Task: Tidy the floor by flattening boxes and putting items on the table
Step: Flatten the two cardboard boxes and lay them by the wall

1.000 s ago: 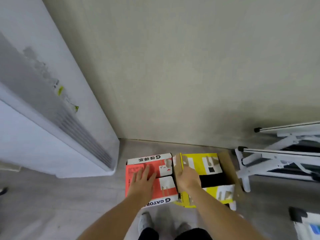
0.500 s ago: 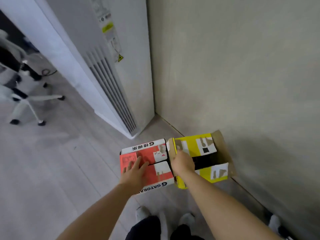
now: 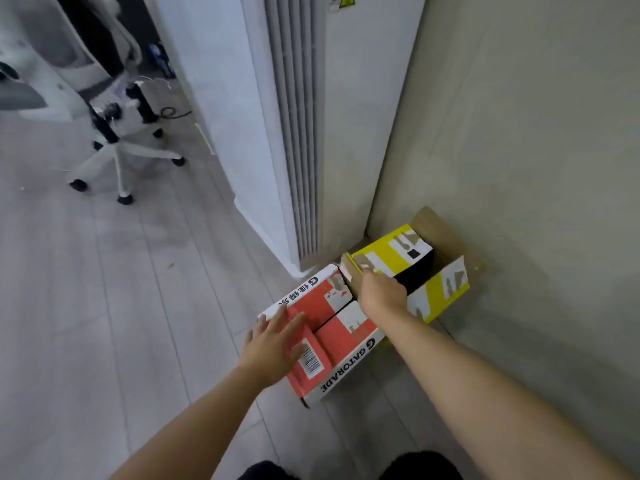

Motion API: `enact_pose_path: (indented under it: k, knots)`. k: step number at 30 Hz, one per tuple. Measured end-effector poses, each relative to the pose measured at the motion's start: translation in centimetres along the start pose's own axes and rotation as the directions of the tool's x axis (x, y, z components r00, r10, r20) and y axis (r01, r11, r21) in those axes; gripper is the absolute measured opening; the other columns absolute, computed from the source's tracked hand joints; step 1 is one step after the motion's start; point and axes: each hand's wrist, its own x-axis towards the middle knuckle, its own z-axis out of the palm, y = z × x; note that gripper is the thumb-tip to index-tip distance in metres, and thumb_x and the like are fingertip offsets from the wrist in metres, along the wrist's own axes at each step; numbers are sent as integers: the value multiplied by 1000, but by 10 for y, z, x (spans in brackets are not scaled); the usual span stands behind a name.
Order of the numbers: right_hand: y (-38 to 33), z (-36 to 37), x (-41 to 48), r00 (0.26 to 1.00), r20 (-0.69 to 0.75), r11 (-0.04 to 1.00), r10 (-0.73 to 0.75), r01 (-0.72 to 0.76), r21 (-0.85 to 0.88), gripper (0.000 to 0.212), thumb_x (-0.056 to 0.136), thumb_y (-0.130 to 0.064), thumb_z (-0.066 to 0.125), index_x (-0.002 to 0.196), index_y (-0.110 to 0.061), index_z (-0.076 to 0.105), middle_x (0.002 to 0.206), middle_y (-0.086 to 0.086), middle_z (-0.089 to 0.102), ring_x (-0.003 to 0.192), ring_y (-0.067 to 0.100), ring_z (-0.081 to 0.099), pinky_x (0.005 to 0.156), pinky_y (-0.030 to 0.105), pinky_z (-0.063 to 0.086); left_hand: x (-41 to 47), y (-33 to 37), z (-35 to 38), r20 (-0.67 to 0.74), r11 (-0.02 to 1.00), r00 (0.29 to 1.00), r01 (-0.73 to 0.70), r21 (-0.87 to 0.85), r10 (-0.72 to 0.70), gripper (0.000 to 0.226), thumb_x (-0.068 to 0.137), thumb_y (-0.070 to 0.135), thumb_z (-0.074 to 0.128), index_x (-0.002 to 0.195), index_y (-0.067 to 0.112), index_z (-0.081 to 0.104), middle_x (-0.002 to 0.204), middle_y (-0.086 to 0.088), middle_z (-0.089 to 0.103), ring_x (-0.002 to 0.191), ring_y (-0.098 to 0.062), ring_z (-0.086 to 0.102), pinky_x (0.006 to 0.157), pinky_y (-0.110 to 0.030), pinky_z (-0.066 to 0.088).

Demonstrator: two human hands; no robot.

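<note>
Head view. We find the red box (image 3: 343, 334), printed GATORADE, on the floor (image 3: 104, 306) at lower centre of the frame, its top flaps closed. The yellow box (image 3: 384, 249) stands touching it on the upper right, against the wall (image 3: 519, 133), with its top open and a brown flap raised toward the wall.

The left hand (image 3: 273, 344) lies flat on the left part of the red box top, fingers straight and spread, grasping nothing. The right hand (image 3: 381, 294) sits at the near left edge of the yellow box. Its fingertips are hidden behind the knuckles, but they appear curled over the cardboard flap there.

A white tower air conditioner (image 3: 311, 116) stands above the boxes at upper centre. A white office chair base (image 3: 117, 157) occupies the upper left.
</note>
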Motion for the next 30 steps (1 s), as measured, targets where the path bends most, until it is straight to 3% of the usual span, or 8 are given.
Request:
enact_pose_path:
  k: [8,10,14,16,18,21,25,30]
  knots:
    - [-7,62,61,961,-206,979,-183,160,-124,53,86,2,45,136,-15,42,95,9,64,76,32,55,55,34,39,55,-31,71,-264,996,962,-50,72,68,74,88,81,16,151,49,-8,164,4,-10,150,-28,-6,121,-53,0]
    - [-9,81,61,943,-254,975,-215,190,-119,44,86,2,44,128,-14,45,91,7,63,70,32,51,52,34,38,62,-36,90,-293,995,953,-60,80,81,73,89,80,17,150,50,-9,164,4,-8,150,-27,-6,120,-54,0]
    - [-14,104,47,906,-304,956,-294,272,-111,50,90,0,41,137,-17,42,97,7,66,71,33,56,48,33,34,57,-41,126,-308,997,949,-58,48,70,70,91,78,15,151,50,-6,165,4,-7,150,-27,-10,120,-52,-4]
    - [-16,110,39,897,-294,944,-329,319,-84,54,91,-2,41,142,-17,37,113,6,64,88,33,62,55,37,43,51,-44,128,-312,998,949,-29,48,43,70,90,79,12,151,49,-6,164,4,-8,150,-27,-10,120,-53,-3]
    - [-17,116,33,868,-299,918,-395,382,-105,58,90,-4,45,145,-16,33,131,6,56,111,31,57,78,42,50,45,-46,124,-288,999,957,-10,49,23,71,90,79,12,151,49,-9,164,4,-11,150,-27,-10,120,-53,-2]
    - [-21,129,28,772,-388,864,-504,453,-221,60,85,-7,56,143,-17,39,146,8,42,138,29,35,113,44,32,38,-52,117,-269,997,963,-4,72,24,70,91,76,14,151,48,-9,164,3,-11,150,-27,-6,121,-51,-1]
    - [-35,156,16,645,-445,777,-621,581,-241,36,94,-20,50,130,-18,55,143,3,48,138,25,35,117,44,26,35,-63,123,-261,997,965,15,73,5,72,90,78,13,152,46,-6,164,2,-6,150,-27,-1,121,-51,4]
    - [-59,187,-16,746,-182,765,-640,641,-65,44,97,-45,47,134,-21,48,129,-2,57,122,19,48,105,36,37,19,-79,132,-287,998,958,34,61,-15,70,94,72,18,154,43,-5,165,0,0,149,-25,3,121,-46,7]
